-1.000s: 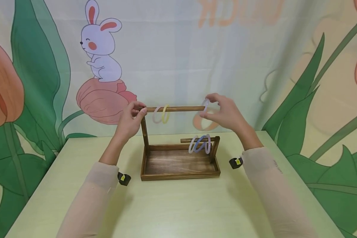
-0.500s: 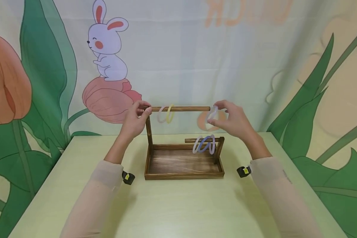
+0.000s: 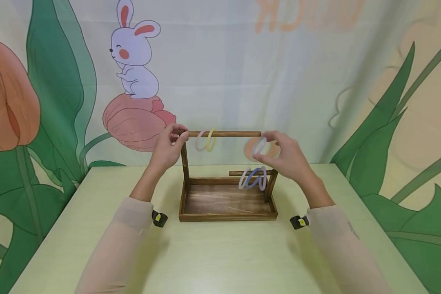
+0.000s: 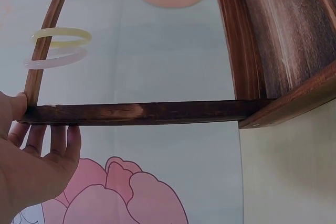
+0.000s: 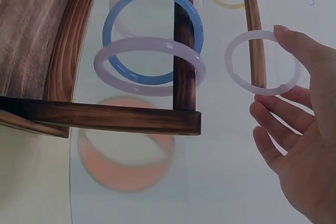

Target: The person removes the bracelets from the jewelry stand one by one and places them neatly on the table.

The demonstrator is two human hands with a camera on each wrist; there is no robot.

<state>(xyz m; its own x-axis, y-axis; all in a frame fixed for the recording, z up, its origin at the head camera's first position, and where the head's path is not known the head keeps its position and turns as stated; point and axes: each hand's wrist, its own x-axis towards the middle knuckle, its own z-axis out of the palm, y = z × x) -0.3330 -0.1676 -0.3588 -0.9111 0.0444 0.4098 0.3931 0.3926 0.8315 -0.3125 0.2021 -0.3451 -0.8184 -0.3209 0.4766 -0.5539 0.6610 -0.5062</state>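
My left hand (image 3: 168, 149) grips the top left corner of a dark wooden two-tier bangle stand (image 3: 228, 217), its thumb in front and fingers behind. My right hand (image 3: 288, 157) pinches a pale lavender bangle (image 5: 229, 62) between thumb and fingers. In the head view that bangle is tilted, close to the right end of the upper rod (image 3: 235, 134) and slightly below it. Farther left on this rod hang a yellow bangle (image 4: 71, 43) and a pale pink bangle (image 4: 58, 64). The lower rod (image 3: 235, 173) carries a blue bangle (image 5: 107, 32) between two pale ones.
The stand's tray base (image 3: 224, 200) sits on a pale green table (image 3: 220, 253). Right behind the table hangs a printed cloth (image 3: 213, 61) with a rabbit and tulips. The lower rod's post (image 3: 271, 185) rises beneath my right hand.
The lavender bangle was around the upper rod's right end; my right hand has drawn it rightward off the tip, then slightly down. My left hand keeps its grip, while the head view has shifted slightly.
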